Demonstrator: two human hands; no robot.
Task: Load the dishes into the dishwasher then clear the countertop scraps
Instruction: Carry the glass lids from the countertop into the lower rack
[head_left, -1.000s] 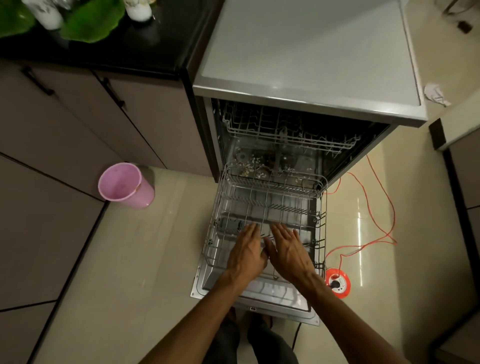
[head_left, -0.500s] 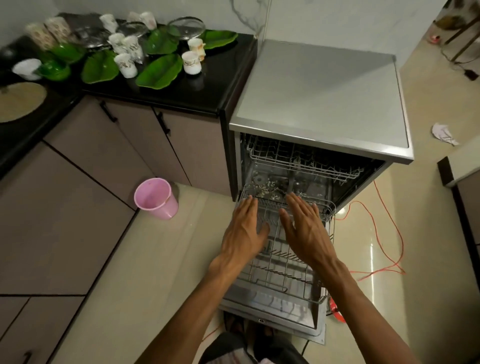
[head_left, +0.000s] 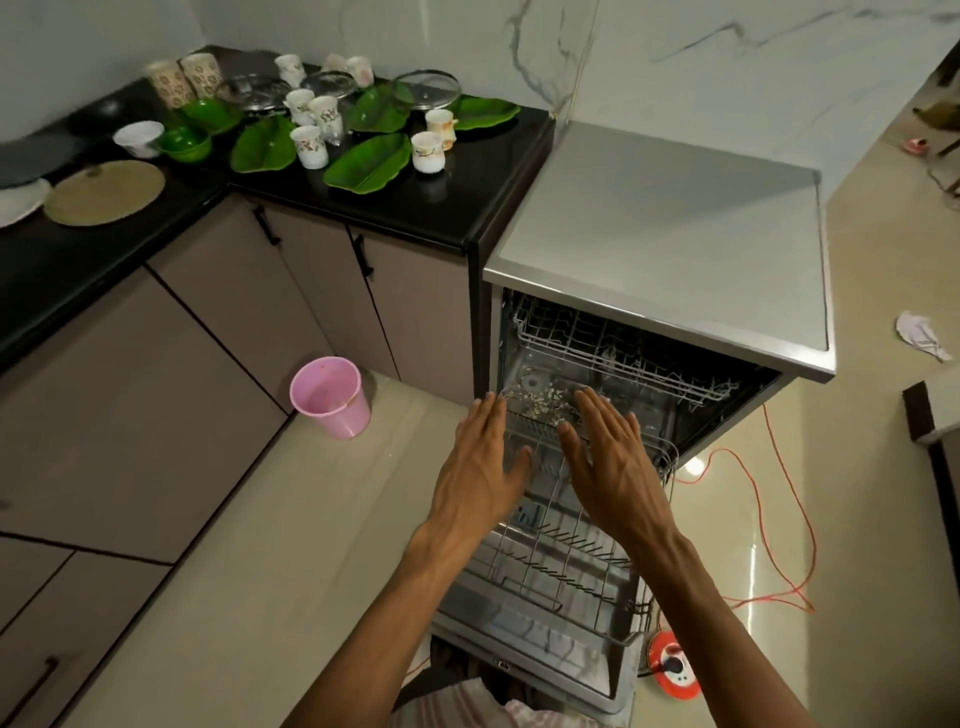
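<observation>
Both hands, left (head_left: 480, 470) and right (head_left: 605, 467), are held flat and empty above the pulled-out lower rack (head_left: 561, 566). Dishes (head_left: 366, 163) crowded on the table (head_left: 447, 208) could be knocked when reached for.

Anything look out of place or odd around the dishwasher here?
A crumpled cloth lies on the floor to the right, and an orange cord trails loosely beside the dishwasher to a reel. Nothing looks spilled or broken.
</observation>
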